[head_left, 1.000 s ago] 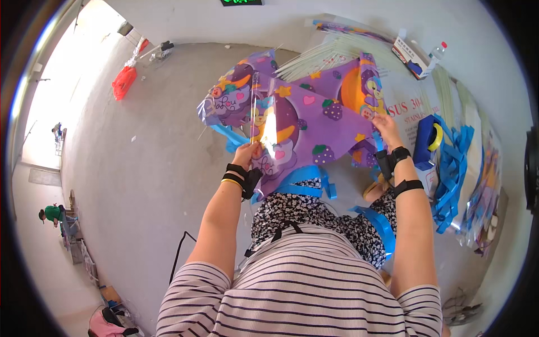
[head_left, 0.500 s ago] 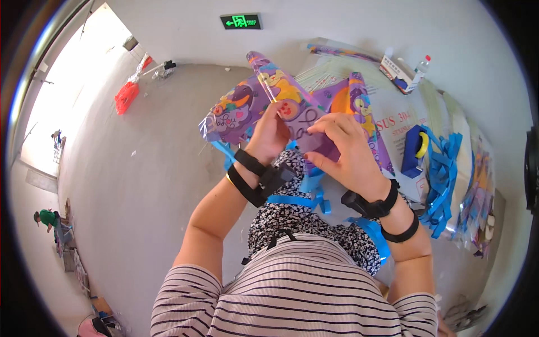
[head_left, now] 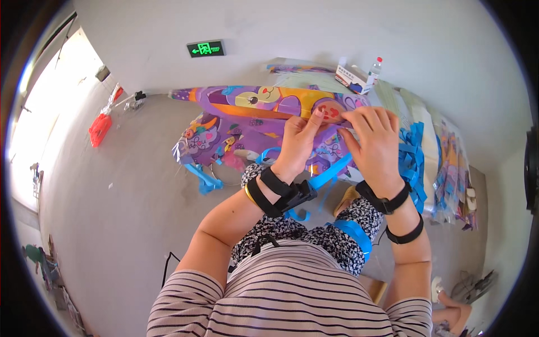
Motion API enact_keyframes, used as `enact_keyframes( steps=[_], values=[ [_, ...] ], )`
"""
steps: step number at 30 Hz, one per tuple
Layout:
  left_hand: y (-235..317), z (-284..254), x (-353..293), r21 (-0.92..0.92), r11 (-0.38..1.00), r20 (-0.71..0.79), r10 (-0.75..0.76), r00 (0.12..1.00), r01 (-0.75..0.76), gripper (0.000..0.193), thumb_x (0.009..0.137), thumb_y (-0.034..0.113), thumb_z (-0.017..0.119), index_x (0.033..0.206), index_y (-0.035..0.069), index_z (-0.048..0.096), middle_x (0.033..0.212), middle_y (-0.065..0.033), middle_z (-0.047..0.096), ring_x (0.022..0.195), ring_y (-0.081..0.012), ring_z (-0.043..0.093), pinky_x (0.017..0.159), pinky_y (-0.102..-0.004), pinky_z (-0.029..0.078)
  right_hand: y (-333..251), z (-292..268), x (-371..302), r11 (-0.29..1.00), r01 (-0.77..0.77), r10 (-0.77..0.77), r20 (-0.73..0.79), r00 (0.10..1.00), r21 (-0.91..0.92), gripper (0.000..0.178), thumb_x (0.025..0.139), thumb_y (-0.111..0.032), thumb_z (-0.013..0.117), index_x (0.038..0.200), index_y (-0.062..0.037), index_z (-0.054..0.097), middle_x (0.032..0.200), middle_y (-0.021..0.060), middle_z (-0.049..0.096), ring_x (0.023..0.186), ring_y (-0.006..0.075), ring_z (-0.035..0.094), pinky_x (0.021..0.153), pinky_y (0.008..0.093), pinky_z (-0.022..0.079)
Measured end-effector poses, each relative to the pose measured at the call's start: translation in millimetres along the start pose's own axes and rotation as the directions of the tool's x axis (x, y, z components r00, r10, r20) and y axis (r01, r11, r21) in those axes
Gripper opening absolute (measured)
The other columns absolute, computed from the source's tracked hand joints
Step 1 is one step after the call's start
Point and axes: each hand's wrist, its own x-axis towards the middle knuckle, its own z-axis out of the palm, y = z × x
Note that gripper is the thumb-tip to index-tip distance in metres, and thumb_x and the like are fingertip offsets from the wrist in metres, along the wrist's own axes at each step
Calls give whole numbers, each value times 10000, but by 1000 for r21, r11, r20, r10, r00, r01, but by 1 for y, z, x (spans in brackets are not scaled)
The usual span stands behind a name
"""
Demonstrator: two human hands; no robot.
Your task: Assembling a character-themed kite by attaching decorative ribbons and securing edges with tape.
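A purple plastic sheet [head_left: 255,132] with cartoon print spreads in front of my knees, its long yellow-and-purple upper part [head_left: 252,98] stretching out to the left. My left hand [head_left: 296,147] is closed on its lower edge, thumb on top beside a round brown patch [head_left: 328,111]. Close by on the right, my right hand [head_left: 375,143] pinches the same edge between thumb and fingers. Blue ribbon [head_left: 331,171] hangs below the hands, and a bunch of it [head_left: 205,181] dangles at the sheet's left corner. Black straps with small devices circle both wrists.
Right of the sheet lie a heap of blue ribbons [head_left: 414,163] and more printed sheets [head_left: 449,163] in clear plastic. A small box [head_left: 352,78] and a bottle [head_left: 374,72] stand by the wall. A red bag [head_left: 100,130] is at left; a person's bare leg [head_left: 457,314] shows lower right.
The sheet has been turned and drawn out flatter, its long part now lying across. Both hands have shifted right, and my right fingers have come down onto the edge. The whole view has swung.
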Motion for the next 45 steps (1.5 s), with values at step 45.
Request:
enact_keyframes(
  steps=[45],
  values=[
    [166,-4,5,877,180,437,91,895,-446,134,874,97,753,981,26,716,808,-88,650,723,-200,622,673,-313,505,20,-24,40,915,-16,-29,105,994,404,141,832,-118,735,920,-39,659,870,106,651,875,334,644,787,432,506]
  ],
)
